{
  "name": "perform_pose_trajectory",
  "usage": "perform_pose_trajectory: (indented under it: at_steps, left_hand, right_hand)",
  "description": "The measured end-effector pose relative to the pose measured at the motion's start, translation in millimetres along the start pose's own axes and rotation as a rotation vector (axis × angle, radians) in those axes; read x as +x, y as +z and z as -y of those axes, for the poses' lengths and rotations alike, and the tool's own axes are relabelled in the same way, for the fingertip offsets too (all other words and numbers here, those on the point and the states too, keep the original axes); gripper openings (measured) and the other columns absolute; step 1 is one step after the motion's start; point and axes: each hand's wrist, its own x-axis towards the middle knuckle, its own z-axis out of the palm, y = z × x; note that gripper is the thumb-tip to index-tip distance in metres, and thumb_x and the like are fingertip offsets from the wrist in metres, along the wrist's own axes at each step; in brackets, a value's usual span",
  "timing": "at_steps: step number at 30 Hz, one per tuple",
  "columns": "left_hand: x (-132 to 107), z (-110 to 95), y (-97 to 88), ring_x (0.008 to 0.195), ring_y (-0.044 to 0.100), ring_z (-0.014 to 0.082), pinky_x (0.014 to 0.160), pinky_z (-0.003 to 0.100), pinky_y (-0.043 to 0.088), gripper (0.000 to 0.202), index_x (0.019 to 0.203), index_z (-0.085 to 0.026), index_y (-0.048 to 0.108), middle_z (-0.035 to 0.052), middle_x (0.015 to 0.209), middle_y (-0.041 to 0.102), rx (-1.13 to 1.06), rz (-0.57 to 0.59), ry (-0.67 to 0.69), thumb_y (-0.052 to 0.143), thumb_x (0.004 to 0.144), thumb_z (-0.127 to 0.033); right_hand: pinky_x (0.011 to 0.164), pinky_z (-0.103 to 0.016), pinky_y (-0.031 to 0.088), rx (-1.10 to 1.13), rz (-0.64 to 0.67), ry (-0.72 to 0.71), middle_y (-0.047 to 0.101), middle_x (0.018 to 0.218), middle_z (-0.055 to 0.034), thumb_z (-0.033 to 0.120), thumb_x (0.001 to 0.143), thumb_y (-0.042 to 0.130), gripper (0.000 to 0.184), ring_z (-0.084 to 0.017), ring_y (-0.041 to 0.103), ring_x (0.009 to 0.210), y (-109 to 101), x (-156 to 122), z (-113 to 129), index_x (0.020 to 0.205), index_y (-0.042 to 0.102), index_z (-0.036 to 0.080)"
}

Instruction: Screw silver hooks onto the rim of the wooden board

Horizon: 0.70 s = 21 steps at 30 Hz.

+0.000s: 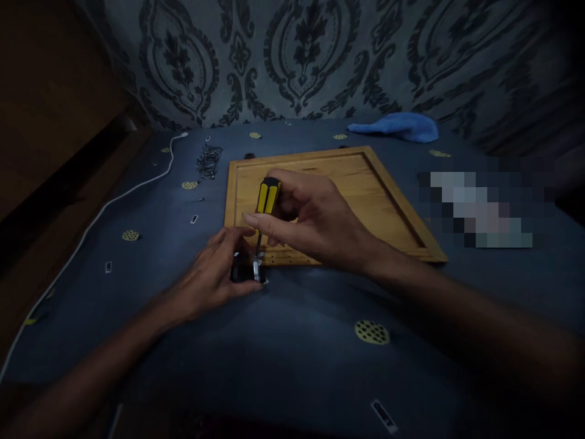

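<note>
My right hand (311,210) is closed around a screwdriver (267,198) with a yellow and black handle. The screwdriver leans slightly, its shaft pointing down at a small black and silver metal fitting (256,269) by the near left edge of a wooden panel (315,189). Thumb and fingers of my left hand (223,265) are pinched around that fitting, hiding part of it; its exact kind is unclear. The panel has a raised frame and lies flat, with a row of small dark holes along its near edge. Whether the tip sits in a screw is too small to tell.
Several metal hooks (209,161) lie in a pile left of the panel. A white cable (109,200) runs along the left side. Behind the panel lies a blue cloth (397,127); a blurred-out object (479,204) is at right. Patterned blue fabric (292,366) covers the surface.
</note>
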Motion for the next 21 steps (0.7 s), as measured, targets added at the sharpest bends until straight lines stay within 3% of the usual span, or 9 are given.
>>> perform_pose_trajectory:
  at_steps: [5,9,13,16,21]
  left_hand:
    - [0.0,-0.8,-1.1,0.106,0.064,0.0287,0.091,0.047,0.055,0.054,0.128,-0.027,0.048,0.0041,0.109,0.066,0.014,0.003,0.012,0.077,0.083,-0.036]
    - [0.3,-1.7,-0.9,0.105,0.065,0.0281,0.090,0.045,0.056,0.050,0.122,-0.026,0.048,0.0036,0.108,0.065,0.017,-0.001,0.013,0.077,0.082,-0.036]
    - [0.1,-2.1,-0.8,0.108,0.065,0.0283,0.091,0.045,0.055,0.048,0.122,-0.027,0.048,0.0036,0.111,0.065,0.013,0.006,0.011,0.076,0.083,-0.035]
    - [-0.1,-2.4,-1.4,0.110,0.064,0.0285,0.095,0.048,0.054,0.054,0.128,-0.029,0.045,0.0036,0.113,0.065,0.010,0.011,0.013,0.076,0.084,-0.035]
    - [0.6,-2.6,-1.5,0.107,0.064,0.0290,0.092,0.047,0.055,0.052,0.125,-0.028,0.047,0.0044,0.111,0.065,0.012,0.012,0.003,0.077,0.083,-0.036]
  right_hand:
    - [0.054,-0.027,0.040,-0.060,0.003,-0.044,0.054,0.068,0.0039,0.027,0.093,0.071,0.028,-0.012,0.052,0.063,2.8,-0.9,-3.3,0.078,0.049,0.022]
    - [0.056,-0.026,0.042,-0.030,0.046,-0.068,0.055,0.070,0.0044,0.025,0.093,0.072,0.022,-0.011,0.055,0.064,-0.3,-0.1,-0.2,0.082,0.054,0.020]
    - [0.063,-0.027,0.054,0.141,0.284,0.017,0.066,0.082,0.0006,0.022,0.096,0.067,0.008,-0.013,0.066,0.071,-13.4,3.9,10.0,0.095,0.061,0.017]
    - [0.064,-0.027,0.058,0.228,0.394,0.028,0.067,0.083,0.0001,0.019,0.097,0.063,0.007,-0.013,0.069,0.073,-18.0,4.7,13.6,0.091,0.060,0.017]
    - [0.044,-0.021,0.047,0.178,0.122,0.056,0.059,0.068,0.0051,0.025,0.088,0.081,0.032,-0.010,0.062,0.056,-4.5,1.5,4.5,0.077,0.051,0.021]
